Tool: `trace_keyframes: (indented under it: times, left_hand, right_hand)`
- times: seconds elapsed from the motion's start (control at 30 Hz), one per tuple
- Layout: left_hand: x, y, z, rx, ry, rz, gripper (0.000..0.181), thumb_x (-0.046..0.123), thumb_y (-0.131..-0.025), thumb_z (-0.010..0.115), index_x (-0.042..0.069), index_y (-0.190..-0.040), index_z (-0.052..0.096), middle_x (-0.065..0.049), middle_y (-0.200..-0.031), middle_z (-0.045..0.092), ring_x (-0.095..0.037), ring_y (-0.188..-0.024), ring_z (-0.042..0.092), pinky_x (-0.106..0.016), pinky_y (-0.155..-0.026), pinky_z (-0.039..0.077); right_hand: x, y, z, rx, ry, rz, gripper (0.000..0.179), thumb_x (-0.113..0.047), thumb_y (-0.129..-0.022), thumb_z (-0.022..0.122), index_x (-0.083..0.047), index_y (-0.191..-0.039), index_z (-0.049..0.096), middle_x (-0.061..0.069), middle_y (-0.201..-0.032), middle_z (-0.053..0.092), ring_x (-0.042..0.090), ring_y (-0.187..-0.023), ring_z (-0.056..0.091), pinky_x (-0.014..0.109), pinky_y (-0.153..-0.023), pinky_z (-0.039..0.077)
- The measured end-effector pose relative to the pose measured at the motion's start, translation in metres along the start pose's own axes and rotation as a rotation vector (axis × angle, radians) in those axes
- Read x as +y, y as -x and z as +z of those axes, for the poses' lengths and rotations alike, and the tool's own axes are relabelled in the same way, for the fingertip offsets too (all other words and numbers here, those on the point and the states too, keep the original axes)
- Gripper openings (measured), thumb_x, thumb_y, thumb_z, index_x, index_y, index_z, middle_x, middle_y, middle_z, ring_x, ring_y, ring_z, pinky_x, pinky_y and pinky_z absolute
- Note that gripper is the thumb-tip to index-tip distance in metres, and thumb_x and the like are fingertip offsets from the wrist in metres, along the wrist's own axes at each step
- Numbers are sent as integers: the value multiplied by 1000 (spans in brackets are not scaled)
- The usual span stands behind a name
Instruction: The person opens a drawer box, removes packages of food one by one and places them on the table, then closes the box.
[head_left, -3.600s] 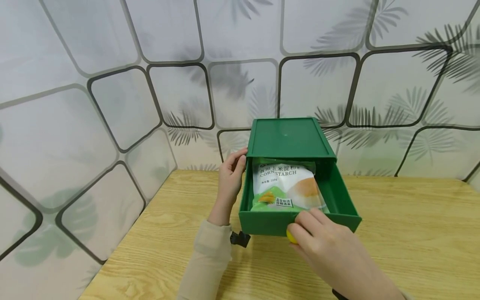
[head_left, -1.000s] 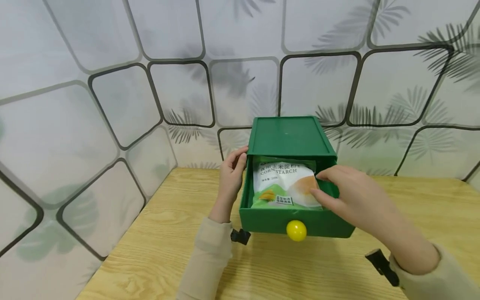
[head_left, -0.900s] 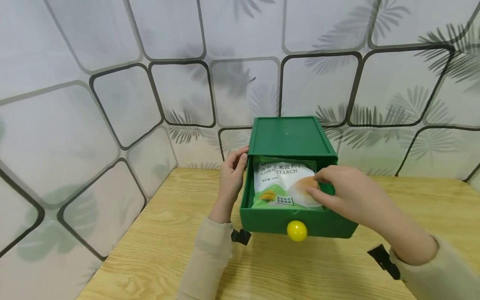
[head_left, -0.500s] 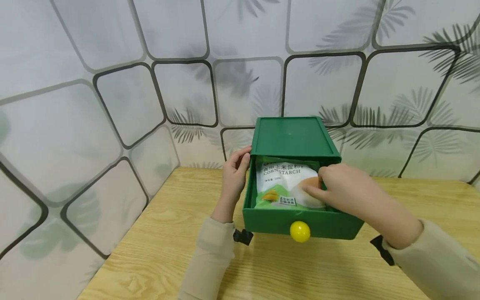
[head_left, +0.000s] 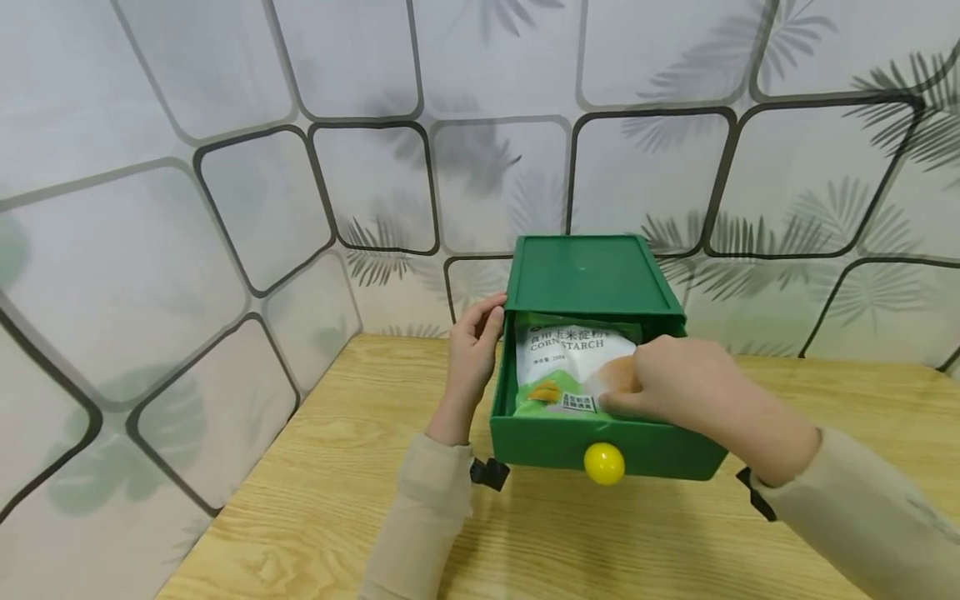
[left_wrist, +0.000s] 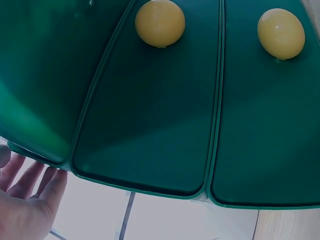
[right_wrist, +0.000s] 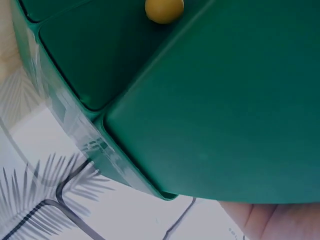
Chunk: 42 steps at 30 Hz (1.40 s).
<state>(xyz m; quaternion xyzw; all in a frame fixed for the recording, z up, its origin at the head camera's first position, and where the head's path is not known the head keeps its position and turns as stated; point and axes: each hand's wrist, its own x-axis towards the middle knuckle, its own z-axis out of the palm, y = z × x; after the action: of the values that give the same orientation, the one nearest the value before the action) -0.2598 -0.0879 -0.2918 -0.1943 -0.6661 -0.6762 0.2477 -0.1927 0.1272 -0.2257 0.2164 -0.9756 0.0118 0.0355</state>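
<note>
Right hand [head_left: 678, 383] down in the open drawer [head_left: 551, 437], fingers curled onto the near right part of the corn starch bag [head_left: 570, 367]; I cannot tell whether the thumb has got under the edge, so whether it truly grips is unclear. Left hand [head_left: 474, 354] lies against the left side of the green cabinet [head_left: 588, 275], fingers bent round its upper front corner, bracing it.

Bag lies flat inside the drawer, label up, its far end tucked under the cabinet's top. Yellow knob [head_left: 603, 463] sits on the drawer front, below my right hand. Cabinet stands on the wooden table [head_left: 337, 500], close to the tiled wall [head_left: 225, 208] behind it.

I'd get fingertips under the bag's near edge first, lift that end, then draw it toward the knob so the far end clears the cabinet. I'd keep bracing with the left.
</note>
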Motion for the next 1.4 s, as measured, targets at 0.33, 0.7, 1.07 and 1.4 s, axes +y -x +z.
trace_keyframes:
  times: [0.33, 0.7, 1.07, 1.4]
  left_hand:
    - [-1, 0, 0, 1, 8, -9, 27, 7, -92, 47, -7, -114, 55, -19, -114, 54, -35, -98, 52, -30, -78, 46]
    - [-14, -2, 1, 10, -5, 32, 28, 13, -92, 49, -4, -113, 57, -16, -112, 56, -29, -95, 55, -27, -75, 46]
    - [7, 4, 2, 6, 6, 18, 26, 2, -92, 46, -12, -112, 54, -23, -112, 54, -37, -96, 52, -43, -79, 45]
    - [12, 4, 1, -3, -7, 23, 26, 1, -92, 45, -12, -112, 54, -24, -112, 53, -38, -95, 52, -43, -78, 45]
  right_hand:
    - [3, -4, 2, 4, -68, -7, 45, -47, -74, 64, -14, -52, 43, -3, -47, 31, 11, -42, 32, 24, -39, 25]
    - [9, -5, 8, 80, -207, -75, 28, -30, -74, 70, -15, -61, 51, -4, -53, 43, 11, -47, 37, 25, -43, 30]
    - [15, -6, 9, 120, -399, -177, 17, -16, -85, 59, -11, -72, 50, -3, -56, 40, 10, -48, 34, 25, -45, 29]
    - [17, -6, 4, 145, -579, -118, 14, -11, -92, 48, -4, -80, 45, 1, -58, 34, 14, -49, 31, 26, -45, 29]
